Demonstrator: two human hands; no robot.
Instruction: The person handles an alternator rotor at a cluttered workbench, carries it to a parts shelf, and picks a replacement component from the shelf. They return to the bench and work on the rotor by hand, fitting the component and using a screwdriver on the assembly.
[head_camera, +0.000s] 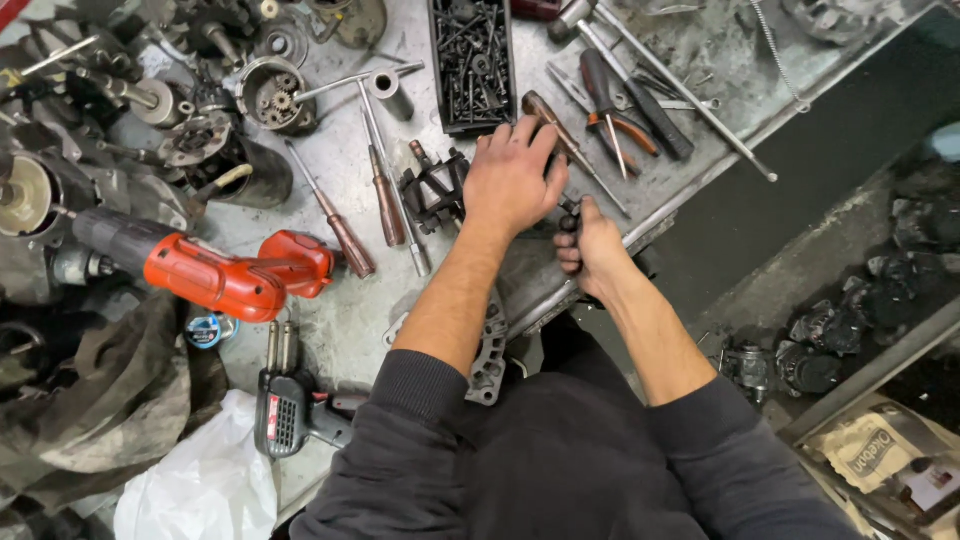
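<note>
While the left hand (512, 180) lies flat, unclenched, on a small dark metal part (568, 212), the right hand (590, 250) has its grip clenched on it at the grey metal bench (350, 310) edge; work looks midway.

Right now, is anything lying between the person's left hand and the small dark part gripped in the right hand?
Nothing visible does. The left hand lies palm down on the bench right beside the right hand, which is closed around the small dark part; they almost touch.
</note>
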